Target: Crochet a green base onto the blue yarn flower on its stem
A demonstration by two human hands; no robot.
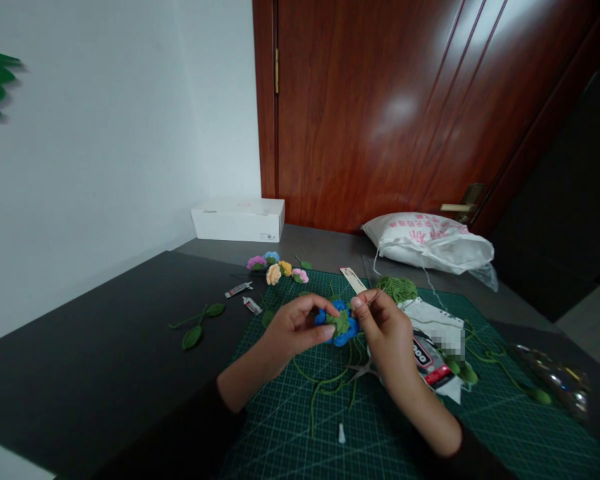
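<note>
1. Left hand [293,328] pinches the flower [340,324] above the mat [280,413];
2. Right hand [393,337] closes on something thin [376,297], unclear what;
3. trailing yarn [325,384] could snag the scissors [363,369], tugging the flower loose.

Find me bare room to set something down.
Bare: the black tabletop left of the crocheted leaves, and the cutting mat just right of the white nozzle. Crowded: around the blue crocheted flower, scissors and green yarn.
</note>
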